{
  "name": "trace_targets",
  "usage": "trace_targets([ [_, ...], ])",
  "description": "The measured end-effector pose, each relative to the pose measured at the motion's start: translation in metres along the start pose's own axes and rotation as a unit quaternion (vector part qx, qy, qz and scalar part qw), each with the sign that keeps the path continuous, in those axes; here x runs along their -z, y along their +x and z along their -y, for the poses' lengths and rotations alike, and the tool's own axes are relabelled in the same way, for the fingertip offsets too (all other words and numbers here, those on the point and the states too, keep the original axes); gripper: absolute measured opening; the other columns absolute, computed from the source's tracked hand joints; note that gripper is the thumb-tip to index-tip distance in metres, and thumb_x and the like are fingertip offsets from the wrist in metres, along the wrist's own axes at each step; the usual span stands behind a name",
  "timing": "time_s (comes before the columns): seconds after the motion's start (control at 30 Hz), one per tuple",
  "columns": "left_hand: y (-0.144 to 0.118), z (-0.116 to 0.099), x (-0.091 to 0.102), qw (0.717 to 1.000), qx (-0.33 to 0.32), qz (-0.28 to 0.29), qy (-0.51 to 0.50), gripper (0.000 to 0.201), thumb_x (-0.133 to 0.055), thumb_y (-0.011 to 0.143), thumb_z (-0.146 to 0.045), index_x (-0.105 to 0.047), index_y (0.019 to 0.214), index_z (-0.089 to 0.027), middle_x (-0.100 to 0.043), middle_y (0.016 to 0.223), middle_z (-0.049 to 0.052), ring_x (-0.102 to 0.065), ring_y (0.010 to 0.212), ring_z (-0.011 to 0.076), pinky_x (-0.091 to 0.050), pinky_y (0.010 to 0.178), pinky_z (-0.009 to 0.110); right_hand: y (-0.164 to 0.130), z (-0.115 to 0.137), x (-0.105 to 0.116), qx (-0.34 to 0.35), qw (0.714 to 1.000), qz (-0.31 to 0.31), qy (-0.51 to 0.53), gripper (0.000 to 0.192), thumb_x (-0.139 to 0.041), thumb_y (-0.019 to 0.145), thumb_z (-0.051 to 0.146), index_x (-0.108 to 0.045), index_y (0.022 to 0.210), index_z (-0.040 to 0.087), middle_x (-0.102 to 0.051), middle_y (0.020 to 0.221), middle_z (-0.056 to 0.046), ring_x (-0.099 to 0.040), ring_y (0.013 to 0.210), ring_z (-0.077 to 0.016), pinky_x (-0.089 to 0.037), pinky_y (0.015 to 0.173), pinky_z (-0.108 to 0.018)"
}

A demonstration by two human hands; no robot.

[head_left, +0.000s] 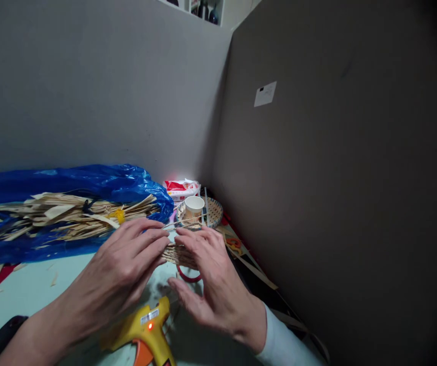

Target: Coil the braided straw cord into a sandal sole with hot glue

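Observation:
Between my hands is a small woven straw piece (181, 255), with rows of twisted cord running side by side. My left hand (127, 264) is closed on its left end, its thumb hidden beneath the fingers. My right hand (214, 277) has its fingers curled over the piece's right side, with the thumb held apart below. Thin loose strands (182, 223) stretch above the fingertips. A yellow hot glue gun (152, 323) with an orange trigger lies below my hands, its red light on. Just under the woven piece, a red ring-shaped thing (189, 277) shows in part.
Bundled dry straw strips (89, 213) lie on blue plastic sheeting (134, 178) at the left. Behind my hands, a paper cup (194, 206) stands in a woven basket (215, 213), near a red-and-white packet (182, 188). Orange-handled scissors (234, 246) lie right, beside a dark partition (317, 178).

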State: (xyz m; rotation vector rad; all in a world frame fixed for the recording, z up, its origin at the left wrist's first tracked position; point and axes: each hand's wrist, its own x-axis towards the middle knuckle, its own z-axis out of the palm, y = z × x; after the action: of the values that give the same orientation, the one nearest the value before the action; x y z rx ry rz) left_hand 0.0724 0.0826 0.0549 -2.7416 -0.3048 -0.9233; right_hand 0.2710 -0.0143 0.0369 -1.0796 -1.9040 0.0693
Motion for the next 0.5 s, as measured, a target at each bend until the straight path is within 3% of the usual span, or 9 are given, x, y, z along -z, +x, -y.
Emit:
trace_targets([
  [0.2, 0.001, 0.004, 0.004, 1.000, 0.000, -0.011, 0.009, 0.023, -0.058, 0.095, -0.006, -0.063, 0.115, -0.015, -0.074, 0.116, 0.014, -0.059, 0.120, 0.0332, -0.050, 0.103, 0.059, 0.003, -0.006, 0.005, -0.121, 0.980, -0.080, 0.138, 0.048, -0.067, 0.093, 0.029, -0.055, 0.139, 0.017, -0.065, 0.135, -0.012, -0.061, 0.122, -0.0259, -0.047, 0.107, -0.043],
  [0.27, 0.002, 0.006, 0.008, 1.000, 0.001, -0.025, 0.009, 0.023, -0.058, 0.095, -0.007, -0.063, 0.115, -0.017, -0.074, 0.116, 0.013, -0.060, 0.121, 0.0327, -0.050, 0.104, 0.060, 0.005, -0.017, 0.006, -0.166, 0.962, -0.124, 0.180, 0.035, -0.065, 0.095, 0.031, -0.058, 0.128, 0.021, -0.067, 0.131, -0.008, -0.064, 0.119, -0.0228, -0.049, 0.106, -0.040],
  [0.37, 0.002, 0.007, 0.018, 0.999, 0.003, -0.053, 0.003, 0.026, -0.059, 0.094, -0.006, -0.063, 0.118, -0.017, -0.073, 0.118, 0.012, -0.059, 0.123, 0.0304, -0.048, 0.107, 0.059, 0.008, -0.036, 0.005, -0.223, 0.932, -0.187, 0.217, 0.018, -0.070, 0.093, 0.034, -0.062, 0.101, 0.021, -0.071, 0.101, -0.003, -0.068, 0.095, -0.0192, -0.055, 0.087, -0.034],
  [0.43, 0.002, 0.007, 0.025, 0.997, 0.003, -0.071, 0.003, 0.028, -0.061, 0.094, -0.006, -0.063, 0.119, -0.017, -0.073, 0.119, 0.011, -0.059, 0.124, 0.0290, -0.048, 0.108, 0.057, 0.009, -0.045, 0.003, -0.248, 0.919, -0.202, 0.232, 0.020, -0.072, 0.092, 0.036, -0.062, 0.088, 0.019, -0.066, 0.084, 0.001, -0.065, 0.078, -0.0165, -0.054, 0.075, -0.032],
  [0.5, 0.001, 0.006, 0.030, 0.996, 0.000, -0.085, 0.007, 0.029, -0.061, 0.094, -0.006, -0.063, 0.121, -0.017, -0.073, 0.119, 0.011, -0.058, 0.123, 0.0280, -0.048, 0.107, 0.054, 0.010, -0.048, 0.003, -0.258, 0.912, -0.201, 0.247, 0.024, -0.073, 0.092, 0.038, -0.063, 0.084, 0.017, -0.064, 0.078, 0.002, -0.062, 0.072, -0.0155, -0.052, 0.071, -0.032],
])
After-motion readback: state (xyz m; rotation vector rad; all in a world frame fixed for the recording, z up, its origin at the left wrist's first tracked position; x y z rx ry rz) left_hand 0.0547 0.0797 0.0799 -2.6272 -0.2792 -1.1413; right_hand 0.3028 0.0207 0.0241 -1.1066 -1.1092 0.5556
